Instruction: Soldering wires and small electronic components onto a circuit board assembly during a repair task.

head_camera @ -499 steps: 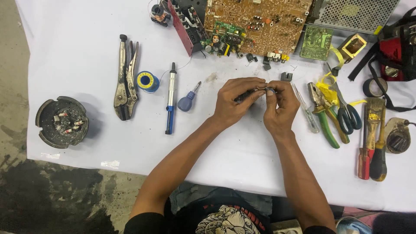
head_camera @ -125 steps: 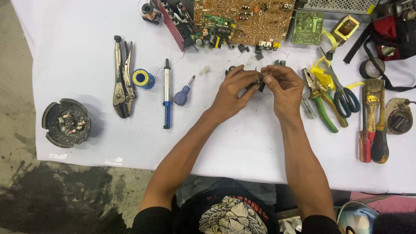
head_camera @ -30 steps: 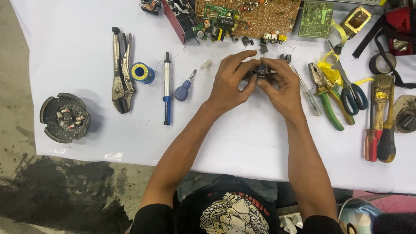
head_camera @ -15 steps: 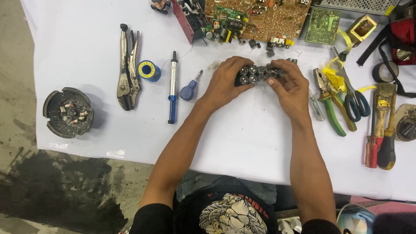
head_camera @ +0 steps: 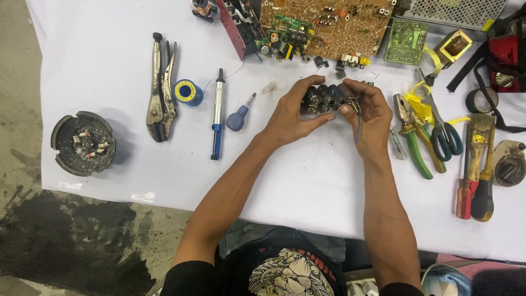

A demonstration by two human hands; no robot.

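Both hands hold one small dark electronic module [head_camera: 327,97] with a row of black cylindrical capacitors, just above the white table [head_camera: 109,71]. My left hand [head_camera: 290,112] cups its left end, thumb under and fingers over the top. My right hand [head_camera: 366,114] grips the right end, where thin coloured wires hang down across the palm. The underside of the module is hidden by my fingers.
A brown circuit board [head_camera: 329,24] lies at the far edge. Left of my hands are a small blue screwdriver [head_camera: 239,116], a desoldering pump [head_camera: 218,112], a solder spool [head_camera: 188,92], locking pliers [head_camera: 160,87] and an ashtray [head_camera: 83,143]. Green pliers [head_camera: 412,140], scissors [head_camera: 442,134] and screwdrivers [head_camera: 475,175] lie right.
The module was pinched end-on between my fingertips; now it is turned so its row of capacitors faces up, and my hands have spread to its two ends.
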